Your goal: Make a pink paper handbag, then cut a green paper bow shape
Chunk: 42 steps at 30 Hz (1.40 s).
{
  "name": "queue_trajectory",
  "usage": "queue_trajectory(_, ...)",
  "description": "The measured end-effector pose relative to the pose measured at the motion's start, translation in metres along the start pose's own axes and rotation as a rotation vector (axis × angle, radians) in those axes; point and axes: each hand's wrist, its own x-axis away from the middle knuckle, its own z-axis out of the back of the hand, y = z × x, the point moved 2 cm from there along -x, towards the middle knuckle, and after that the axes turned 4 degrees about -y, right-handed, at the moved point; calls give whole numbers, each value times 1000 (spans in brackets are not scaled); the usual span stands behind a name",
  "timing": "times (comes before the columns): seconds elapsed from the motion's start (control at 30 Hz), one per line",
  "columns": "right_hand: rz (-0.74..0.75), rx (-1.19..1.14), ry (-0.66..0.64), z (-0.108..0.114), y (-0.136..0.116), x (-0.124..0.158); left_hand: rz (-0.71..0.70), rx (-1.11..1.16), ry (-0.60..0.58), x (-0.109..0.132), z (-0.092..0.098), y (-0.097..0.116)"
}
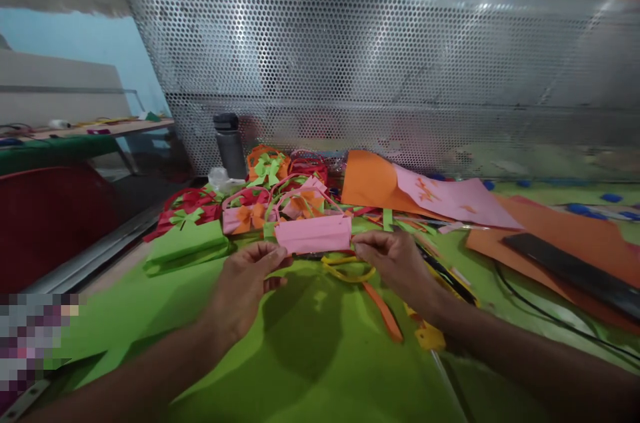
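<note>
Both my hands hold a folded pink paper piece [314,234] above the green sheet [310,350] on the table. My left hand [247,283] pinches its lower left corner with thumb and fingers closed. My right hand [395,260] grips its right edge, fingers curled. Just below the pink piece lie a yellow paper loop [347,271] and an orange strip [384,312]. Behind it sit finished paper baskets with bows, pink [243,216], red [193,204] and orange [267,166].
A perforated metal screen [380,70] stands along the back. A dark bottle [230,143] is at its foot. Orange [373,180] and pink sheets [453,200] lie to the right, with a black ruler-like bar [570,273] and a black cable [525,303]. A folded green paper [185,246] lies left.
</note>
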Motion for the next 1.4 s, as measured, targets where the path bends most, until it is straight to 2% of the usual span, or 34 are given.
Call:
queue_trajectory(0.5, -85, -45, -13, 0, 0, 0, -45, -129, -9, 8, -7, 3)
queue_trajectory(1.0, -3, 42, -6, -4, -3, 6, -176, -273, -6, 12, -12, 10)
queue_trajectory(1.2, -19, 39, -6, -4, -4, 5, -172, -202, -44, 7, -8, 9)
queue_trajectory(1.4, -28, 45, -45, -4, -5, 7, -80, 36, -129, 4, -8, 9)
